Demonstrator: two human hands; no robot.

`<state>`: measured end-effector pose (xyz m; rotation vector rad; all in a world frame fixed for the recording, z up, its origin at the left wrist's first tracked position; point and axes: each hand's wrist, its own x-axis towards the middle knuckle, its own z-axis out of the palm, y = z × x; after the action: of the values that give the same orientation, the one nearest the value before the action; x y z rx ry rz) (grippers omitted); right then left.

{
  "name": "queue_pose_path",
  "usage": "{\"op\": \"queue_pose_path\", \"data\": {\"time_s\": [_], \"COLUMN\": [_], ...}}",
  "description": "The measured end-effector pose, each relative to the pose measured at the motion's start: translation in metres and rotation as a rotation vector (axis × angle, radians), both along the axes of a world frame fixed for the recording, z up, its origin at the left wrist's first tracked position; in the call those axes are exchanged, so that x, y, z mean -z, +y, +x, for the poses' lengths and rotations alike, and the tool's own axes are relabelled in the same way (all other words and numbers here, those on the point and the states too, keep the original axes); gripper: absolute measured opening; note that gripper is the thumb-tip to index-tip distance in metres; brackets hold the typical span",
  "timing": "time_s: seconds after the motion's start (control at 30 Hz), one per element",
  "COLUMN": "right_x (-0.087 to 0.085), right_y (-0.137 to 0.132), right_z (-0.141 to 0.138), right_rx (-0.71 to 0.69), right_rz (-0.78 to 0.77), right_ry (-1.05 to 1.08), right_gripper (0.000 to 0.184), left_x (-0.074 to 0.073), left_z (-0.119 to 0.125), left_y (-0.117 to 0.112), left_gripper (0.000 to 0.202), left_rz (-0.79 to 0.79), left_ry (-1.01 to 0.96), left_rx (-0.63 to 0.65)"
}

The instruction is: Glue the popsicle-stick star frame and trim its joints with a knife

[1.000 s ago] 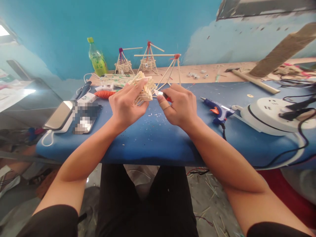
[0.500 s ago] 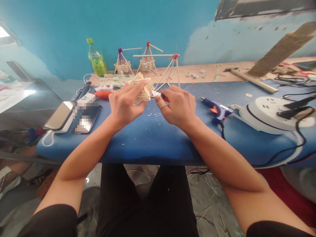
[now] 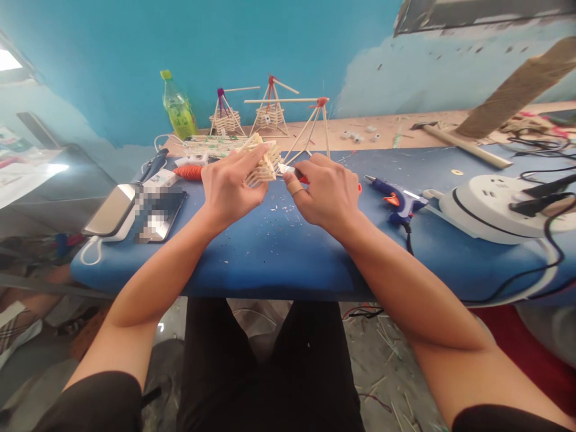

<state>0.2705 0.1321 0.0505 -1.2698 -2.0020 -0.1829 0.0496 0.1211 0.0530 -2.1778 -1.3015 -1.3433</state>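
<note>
My left hand (image 3: 231, 186) is closed around a small frame of stacked wooden sticks (image 3: 272, 162), held just above the blue table. Its fingers lie over the top and the thumb presses from below, hiding part of the frame. Close on its right, my right hand (image 3: 326, 189) grips a utility knife (image 3: 303, 179) with red on its handle. The pale blade end points left at the frame's near right corner; whether it touches the sticks I cannot tell. Most of the handle is hidden in the palm. Small pale shavings (image 3: 274, 210) lie on the table below.
Behind stand several stick tripods with tied tops, one with red string (image 3: 321, 102). A green bottle (image 3: 177, 108), orange string (image 3: 188, 173) and a phone (image 3: 162, 219) are at left. A blue glue gun (image 3: 398, 201), white power strip (image 3: 495, 207) and hammer (image 3: 468, 147) lie at right.
The hands and the stick frame stay almost in place. The blade end has tilted slightly at the frame's corner, and the orange end of the handle now shows beyond my right hand.
</note>
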Motion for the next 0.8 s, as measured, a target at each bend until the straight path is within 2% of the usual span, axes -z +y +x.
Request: {"op": "queue_pose_path", "data": {"time_s": [0.17, 0.4, 0.53, 0.6, 0.63, 0.7, 0.8], "right_x": [-0.002, 0.002, 0.005, 0.002, -0.001, -0.006, -0.009], "right_y": [0.001, -0.001, 0.027, 0.044, 0.048, 0.046, 0.024], "right_z": [0.001, -0.004, 0.023, 0.042, 0.049, 0.051, 0.031], "right_rx": [0.024, 0.032, 0.069, 0.173, 0.181, 0.141, -0.052], "right_rz": [-0.025, -0.004, 0.032, 0.059, 0.077, 0.081, 0.084], "right_ry": [-0.013, -0.014, 0.030, 0.143, 0.178, 0.177, 0.155], "right_gripper": [0.038, 0.038, 0.041, 0.051, 0.054, 0.056, 0.042], "left_x": [-0.002, -0.004, -0.004, -0.004, -0.004, -0.005, -0.007], "left_z": [0.000, 0.000, -0.001, -0.001, -0.001, -0.002, -0.004], "left_y": [0.001, 0.003, -0.003, -0.005, -0.005, -0.002, 0.006], "left_gripper": [0.062, 0.067, 0.064, 0.061, 0.060, 0.057, 0.048], "left_rz": [-0.050, -0.006, -0.017, -0.020, -0.032, -0.079, -0.167], "left_ry": [-0.008, 0.045, 0.044, -0.006, -0.047, -0.159, -0.328], "left_rx": [0.006, -0.028, 0.015, 0.042, 0.056, 0.105, 0.240]}}
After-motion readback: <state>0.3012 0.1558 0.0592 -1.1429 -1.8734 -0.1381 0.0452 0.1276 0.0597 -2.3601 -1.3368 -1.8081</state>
